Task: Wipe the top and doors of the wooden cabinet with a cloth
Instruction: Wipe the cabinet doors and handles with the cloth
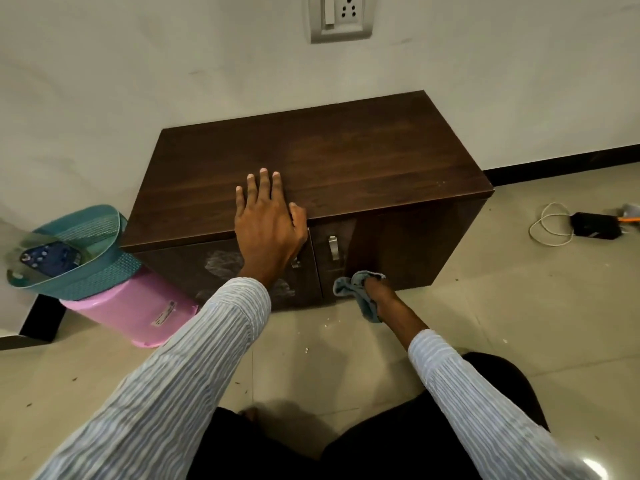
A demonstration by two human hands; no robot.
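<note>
A low dark wooden cabinet (pixel 346 161) stands against the white wall, with two doors and metal handles (pixel 332 247). My left hand (pixel 268 220) rests flat on the front edge of the top, fingers straight, thumb over the edge. My right hand (pixel 377 292) grips a blue-grey cloth (pixel 360 292) and presses it against the lower part of the right door (pixel 374 254). The left door (pixel 214 268) shows whitish smears.
A pink bin (pixel 131 313) with a teal lid (pixel 76 251) stands left of the cabinet. A black charger (pixel 595 225) with a white cable (pixel 549 223) lies on the tiled floor to the right. A wall socket (pixel 341 15) sits above.
</note>
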